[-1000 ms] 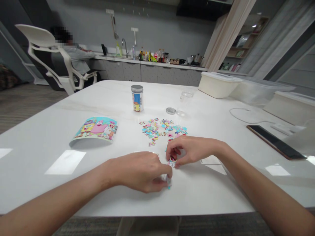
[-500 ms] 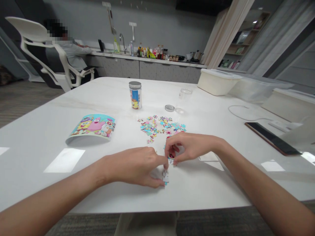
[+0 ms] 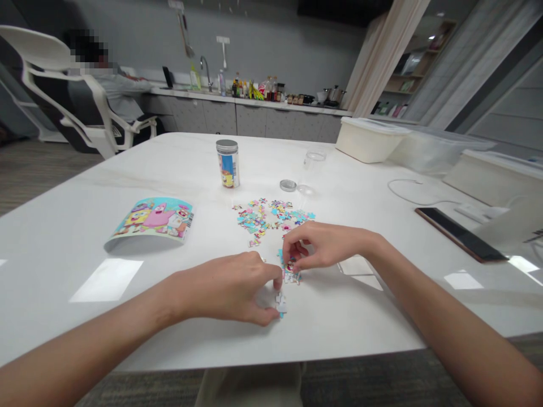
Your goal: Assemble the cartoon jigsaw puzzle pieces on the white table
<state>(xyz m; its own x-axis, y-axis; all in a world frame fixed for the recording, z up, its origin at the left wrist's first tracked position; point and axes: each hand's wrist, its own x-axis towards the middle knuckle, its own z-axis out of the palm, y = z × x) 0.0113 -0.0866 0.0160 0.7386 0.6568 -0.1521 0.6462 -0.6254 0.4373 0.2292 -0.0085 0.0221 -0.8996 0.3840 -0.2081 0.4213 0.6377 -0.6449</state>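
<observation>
Near the table's front edge, my left hand (image 3: 244, 288) has its thumb and index finger closed around a small strip of jigsaw puzzle pieces (image 3: 280, 304), mostly white with a bit of blue. My right hand (image 3: 324, 247) is just beyond it, fingers curled and pinched over a small joined patch of puzzle (image 3: 292, 278). A red and white bit shows between its fingertips; the fingers hide part of the patch. Farther off lies a loose heap of colourful puzzle pieces (image 3: 254, 219). A curled picture sheet with cartoon figures (image 3: 153, 217) rests to the left.
Behind the heap stand a lidded picture jar (image 3: 228, 164), a metal lid (image 3: 288, 185) and a clear jar (image 3: 313, 169). On the right are a phone (image 3: 460, 233), a cable and storage boxes (image 3: 371, 140). A person sits on a chair (image 3: 99, 107) at the back left.
The view has shifted slightly. My right thumb has drawn back a little from the joined patch, so more of it shows. My left hand keeps its pinch on the strip.
</observation>
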